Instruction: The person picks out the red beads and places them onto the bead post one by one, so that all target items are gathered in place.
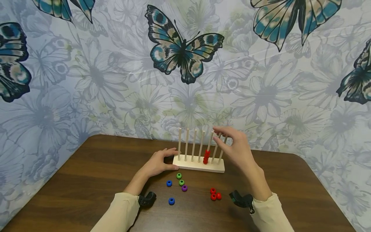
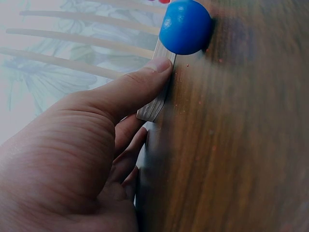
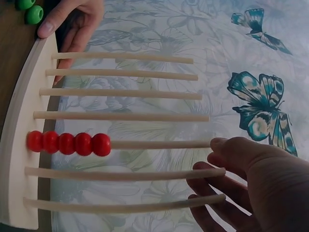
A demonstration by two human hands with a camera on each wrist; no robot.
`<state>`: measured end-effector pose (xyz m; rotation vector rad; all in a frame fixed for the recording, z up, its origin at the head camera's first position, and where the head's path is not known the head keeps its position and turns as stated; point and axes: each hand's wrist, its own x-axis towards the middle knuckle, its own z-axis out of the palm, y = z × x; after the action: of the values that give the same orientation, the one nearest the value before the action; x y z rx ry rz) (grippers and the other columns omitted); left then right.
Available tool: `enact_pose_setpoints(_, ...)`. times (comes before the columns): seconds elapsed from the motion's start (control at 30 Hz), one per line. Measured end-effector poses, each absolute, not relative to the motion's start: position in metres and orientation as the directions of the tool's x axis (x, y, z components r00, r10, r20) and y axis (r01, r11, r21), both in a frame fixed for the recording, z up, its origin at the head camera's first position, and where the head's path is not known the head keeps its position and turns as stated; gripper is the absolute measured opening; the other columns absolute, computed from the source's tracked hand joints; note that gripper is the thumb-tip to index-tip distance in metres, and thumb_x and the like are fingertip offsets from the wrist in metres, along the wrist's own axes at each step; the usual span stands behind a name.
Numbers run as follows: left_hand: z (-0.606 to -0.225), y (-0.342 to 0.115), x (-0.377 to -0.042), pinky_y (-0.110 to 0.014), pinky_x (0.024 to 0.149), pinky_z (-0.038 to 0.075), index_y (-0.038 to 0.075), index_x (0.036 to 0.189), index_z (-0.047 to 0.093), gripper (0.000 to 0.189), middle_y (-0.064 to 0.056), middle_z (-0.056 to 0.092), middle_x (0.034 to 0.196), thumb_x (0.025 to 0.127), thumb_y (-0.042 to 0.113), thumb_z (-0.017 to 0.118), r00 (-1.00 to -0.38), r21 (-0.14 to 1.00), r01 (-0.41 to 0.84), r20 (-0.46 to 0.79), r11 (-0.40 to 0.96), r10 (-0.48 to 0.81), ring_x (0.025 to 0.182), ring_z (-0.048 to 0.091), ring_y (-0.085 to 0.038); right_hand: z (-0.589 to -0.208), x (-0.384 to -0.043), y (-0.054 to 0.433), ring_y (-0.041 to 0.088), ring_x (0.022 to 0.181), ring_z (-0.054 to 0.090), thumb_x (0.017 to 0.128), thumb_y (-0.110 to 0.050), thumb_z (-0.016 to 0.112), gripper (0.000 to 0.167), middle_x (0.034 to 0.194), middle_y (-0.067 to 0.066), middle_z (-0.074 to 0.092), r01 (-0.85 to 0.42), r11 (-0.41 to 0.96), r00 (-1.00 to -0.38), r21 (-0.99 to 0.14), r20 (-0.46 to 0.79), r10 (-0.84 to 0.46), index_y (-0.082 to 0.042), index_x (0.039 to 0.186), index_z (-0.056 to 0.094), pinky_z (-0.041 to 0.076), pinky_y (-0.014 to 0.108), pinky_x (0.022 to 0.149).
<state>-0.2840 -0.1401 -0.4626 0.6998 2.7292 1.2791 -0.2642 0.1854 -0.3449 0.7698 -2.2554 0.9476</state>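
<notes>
Pegged board: the pale wooden base (image 1: 188, 163) stands just right of centre in the frame's lower half, seven pegs upright.
Left hand (image 1: 156, 162): thumb and fingers grip the base's left end.
Right hand (image 1: 236, 145): fingers loosely bent at the peg tops, thumb and forefinger narrowly parted by the fifth peg's (image 3: 159, 144) tip.
Threaded: five red beads (image 3: 66, 143) on that peg.
Loose, lower centre: two green (image 1: 181, 182), two blue (image 1: 169, 183), one purple bead (image 1: 184, 188); three red ones (image 1: 213, 196) farther right.
Wall: butterflies (image 1: 182, 53) overhead.
</notes>
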Motion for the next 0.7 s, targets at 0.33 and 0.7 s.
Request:
enact_pose_setpoints(0.33, -0.465, -0.14, -0.281, -0.072, 0.124, 0.022, 0.012, 0.144, 0.066, 0.061, -0.018, 0.048, 0.162, 0.089, 0.027, 0.087, -0.894, 0.73, 0.394, 0.164, 0.559, 0.416, 0.153, 0.027, -0.058, -0.361, -0.25, 0.218, 0.024, 0.099, 0.076, 0.094, -0.004, 0.079, 0.033, 0.117, 0.005, 0.079, -0.634, 0.622, -0.701, -0.459, 0.681, -0.213, -0.009, 0.126, 0.076, 0.064, 0.039, 0.085)
enact_pose_setpoints(0.7, -0.466, -0.14, -0.279, -0.072, 0.124, 0.022, 0.014, 0.146, 0.065, 0.062, -0.015, 0.047, 0.164, 0.089, 0.028, 0.087, -0.896, 0.725, 0.39, 0.157, 0.568, 0.414, 0.155, 0.026, -0.055, -0.388, -0.24, 0.255, 0.022, 0.09, 0.077, 0.091, -0.004, 0.082, 0.026, 0.106, 0.003, 0.08, -0.628, 0.664, -0.694, -0.406, 0.679, -0.24, -0.009, 0.116, 0.08, 0.059, 0.017, 0.081)
